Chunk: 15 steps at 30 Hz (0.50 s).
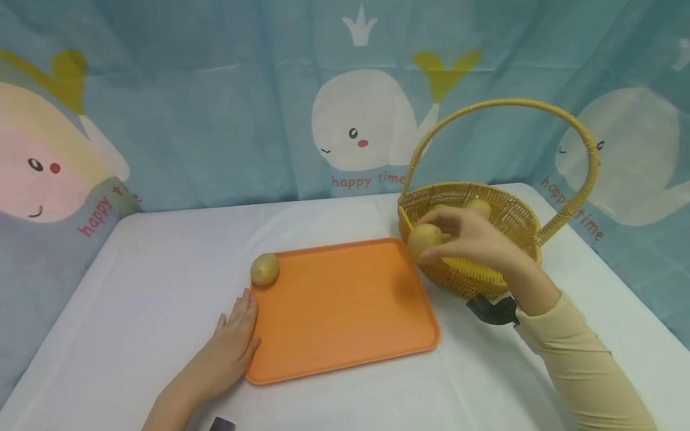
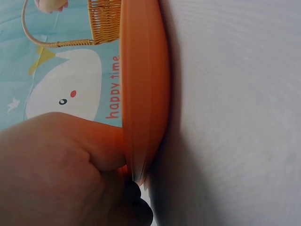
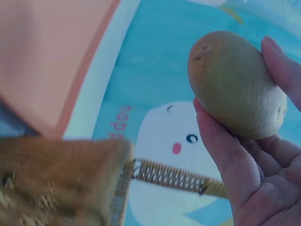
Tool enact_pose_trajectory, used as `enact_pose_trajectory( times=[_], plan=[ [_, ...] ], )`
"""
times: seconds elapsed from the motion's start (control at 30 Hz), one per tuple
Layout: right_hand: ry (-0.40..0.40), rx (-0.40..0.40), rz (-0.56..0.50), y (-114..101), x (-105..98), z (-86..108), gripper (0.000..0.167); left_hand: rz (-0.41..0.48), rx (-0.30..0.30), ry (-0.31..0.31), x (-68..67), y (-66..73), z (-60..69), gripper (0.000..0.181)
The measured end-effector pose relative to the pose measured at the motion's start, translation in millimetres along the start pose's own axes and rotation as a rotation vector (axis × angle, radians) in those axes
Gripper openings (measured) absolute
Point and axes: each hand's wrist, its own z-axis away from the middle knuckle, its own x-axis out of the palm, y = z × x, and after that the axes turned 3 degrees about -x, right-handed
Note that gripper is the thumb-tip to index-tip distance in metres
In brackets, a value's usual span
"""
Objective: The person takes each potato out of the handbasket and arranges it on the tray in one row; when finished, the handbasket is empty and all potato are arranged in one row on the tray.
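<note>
My right hand (image 1: 474, 239) holds a potato (image 1: 424, 242) between thumb and fingers, above the near left rim of the wicker basket (image 1: 469, 281). The right wrist view shows that potato (image 3: 237, 84) closely, oval and yellowish-brown. More potatoes (image 1: 478, 208) lie inside the basket, partly hidden by the hand. On the far left corner of an orange tray (image 1: 345, 305) sits another potato (image 1: 265, 269). My left hand (image 1: 232, 344) rests along the tray's left edge, its fingers fairly straight and the thumb at the rim. In the left wrist view the tray's side (image 2: 143, 84) stands beside the thumb.
The basket's tall arched handle (image 1: 590, 161) rises over it at the right. A white cloth (image 1: 135, 311) covers the table. Behind stands a blue curtain (image 1: 215, 120) with whale prints. A dark strap piece (image 1: 493, 309) hangs at the right wrist.
</note>
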Motion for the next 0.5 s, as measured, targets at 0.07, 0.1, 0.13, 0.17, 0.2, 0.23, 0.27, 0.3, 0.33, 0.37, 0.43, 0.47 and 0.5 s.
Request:
enact_pose_trajectory(
  times=[0.07, 0.1, 0.13, 0.17, 0.2, 0.23, 0.27, 0.3, 0.33, 0.37, 0.43, 0.47, 0.5],
  plan=[
    [-0.001, -0.011, 0.011, -2.7, 4.8, -4.3, 0.043, -0.001, -0.001, 0.006, -0.2, 0.1, 1.1, 0.067],
    [-0.003, -0.019, 0.011, -3.8, 7.1, -6.4, 0.044, -0.003, 0.000, 0.010, -0.3, 0.2, 1.6, 0.067],
    [-0.005, -0.028, 0.012, -4.7, 9.4, -8.4, 0.044, -0.006, 0.001, 0.013, -0.4, 0.3, 1.9, 0.066],
    [-0.014, -0.038, -0.005, -5.7, 11.9, -10.6, 0.044, -0.008, 0.001, 0.016, -0.5, 0.5, 2.3, 0.066],
    [-0.024, -0.045, -0.034, -6.7, 14.4, -12.7, 0.043, -0.011, 0.002, 0.018, -0.6, 0.7, 2.6, 0.066],
    [-0.031, -0.044, -0.054, -7.5, 16.9, -14.3, 0.043, -0.015, 0.005, 0.021, -0.7, 0.9, 2.8, 0.066],
    [-0.041, -0.045, -0.086, -8.3, 19.5, -16.1, 0.043, -0.017, 0.008, 0.023, -0.7, 1.2, 3.0, 0.066],
    [-0.052, -0.045, -0.116, -9.2, 22.1, -17.7, 0.042, -0.018, 0.010, 0.025, -0.7, 1.4, 3.1, 0.065],
    [-0.058, -0.052, -0.131, -9.7, 24.7, -19.6, 0.042, -0.019, 0.011, 0.026, -0.7, 1.6, 3.1, 0.065],
    [-0.064, -0.057, -0.146, -10.2, 27.3, -21.3, 0.042, -0.021, 0.013, 0.027, -0.5, 1.8, 3.1, 0.065],
    [-0.061, -0.057, -0.129, -11.2, 32.7, -24.5, 0.043, -0.024, 0.020, 0.031, 0.0, 1.9, 3.3, 0.065],
    [-0.064, -0.062, -0.129, -11.4, 35.6, -26.6, 0.043, -0.024, 0.019, 0.031, 0.3, 2.0, 3.2, 0.065],
    [-0.065, -0.069, -0.116, -12.0, 38.6, -28.9, 0.043, -0.025, 0.018, 0.030, 0.5, 2.0, 3.4, 0.065]
  ],
)
